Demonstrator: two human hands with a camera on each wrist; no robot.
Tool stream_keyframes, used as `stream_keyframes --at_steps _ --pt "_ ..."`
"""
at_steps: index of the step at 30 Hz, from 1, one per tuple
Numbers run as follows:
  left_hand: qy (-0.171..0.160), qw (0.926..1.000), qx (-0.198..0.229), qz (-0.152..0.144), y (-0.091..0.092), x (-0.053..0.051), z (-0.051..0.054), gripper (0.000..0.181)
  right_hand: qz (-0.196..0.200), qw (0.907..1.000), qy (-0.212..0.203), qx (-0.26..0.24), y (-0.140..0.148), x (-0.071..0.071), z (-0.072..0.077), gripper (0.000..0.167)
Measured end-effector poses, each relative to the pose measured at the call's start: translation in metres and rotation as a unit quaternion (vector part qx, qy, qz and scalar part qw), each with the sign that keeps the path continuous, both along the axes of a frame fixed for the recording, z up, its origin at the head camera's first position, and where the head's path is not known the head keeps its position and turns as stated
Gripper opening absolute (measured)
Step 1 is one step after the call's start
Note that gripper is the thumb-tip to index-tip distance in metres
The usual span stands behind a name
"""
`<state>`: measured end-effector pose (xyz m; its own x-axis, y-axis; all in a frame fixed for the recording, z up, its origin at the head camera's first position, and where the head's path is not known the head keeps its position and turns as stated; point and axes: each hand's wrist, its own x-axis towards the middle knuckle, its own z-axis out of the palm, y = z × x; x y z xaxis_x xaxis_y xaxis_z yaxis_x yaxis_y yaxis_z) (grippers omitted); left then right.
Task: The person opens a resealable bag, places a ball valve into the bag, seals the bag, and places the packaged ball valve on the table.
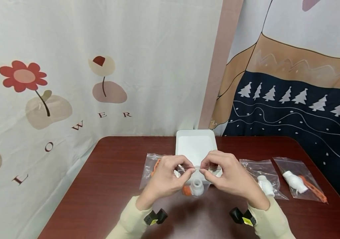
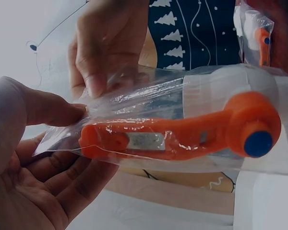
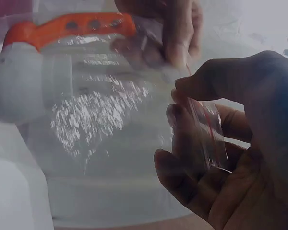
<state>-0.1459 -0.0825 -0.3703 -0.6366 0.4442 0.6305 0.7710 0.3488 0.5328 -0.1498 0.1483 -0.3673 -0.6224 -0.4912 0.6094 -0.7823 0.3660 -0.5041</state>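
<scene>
My left hand (image 1: 168,176) and right hand (image 1: 229,172) pinch the top edge of a clear zip bag (image 2: 134,103) between thumbs and fingers, fingertips close together. The bag hangs above the table in front of me. Inside lies a white plastic valve (image 1: 197,188) with an orange lever handle (image 2: 182,136), which has a blue round cap at its pivot in the left wrist view. A red zip line (image 3: 212,125) runs along the bag's edge by the right fingers in the right wrist view. Whether the zip is parted, I cannot tell.
Behind the hands stands a white tray (image 1: 196,141) at the table's back edge. Another clear bag (image 1: 146,171) with an orange part lies left, partly behind the left hand. Two more bags, the nearer one (image 1: 272,169) and a far-right one (image 1: 281,163), hold white and orange parts.
</scene>
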Motion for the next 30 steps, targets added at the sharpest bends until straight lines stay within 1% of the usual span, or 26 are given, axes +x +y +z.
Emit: stream_keyframes --at_steps 2,4,8,12,16,19,21,26,30 --pt "-0.006 0.9999 -0.001 -0.013 0.0014 0.001 -0.0004 0.009 0.007 1.0 -0.002 0.001 -0.0027 0.0009 -0.0015 0.026" --pt "-0.015 0.9997 -0.004 -0.02 0.0023 0.0017 -0.0004 0.008 0.011 0.9999 -0.003 0.001 -0.0042 0.0017 -0.0026 0.026" --pt "-0.028 0.9993 -0.008 -0.022 0.0022 0.002 0.0004 0.005 0.007 1.0 0.002 0.005 -0.004 0.0026 -0.002 0.025" --pt "-0.058 0.9981 0.002 -0.02 0.0 0.0009 0.0011 0.003 -0.004 1.0 0.007 0.004 -0.0023 0.0034 0.0002 0.026" --pt "-0.107 0.9938 0.024 -0.02 -0.0034 0.0 0.0024 0.004 -0.011 0.9999 0.007 -0.003 0.0011 0.0027 0.0024 0.025" --pt "-0.122 0.9917 0.037 -0.019 -0.0049 -0.0009 0.0028 0.005 -0.019 0.9998 0.008 -0.005 0.0043 0.0019 0.0034 0.026" --pt "-0.115 0.9921 0.046 -0.021 -0.0047 -0.0016 0.0022 0.006 -0.024 0.9997 0.009 -0.006 0.0051 0.0019 0.0037 0.026" --pt "-0.074 0.9948 0.067 -0.021 -0.0025 -0.002 0.0003 0.008 -0.026 0.9996 0.003 -0.01 0.0026 0.0019 0.0029 0.028" --pt "-0.066 0.9958 0.061 -0.015 -0.0011 -0.0008 0.0 0.006 -0.011 0.9998 0.001 -0.014 -0.0016 0.0022 0.001 0.026"
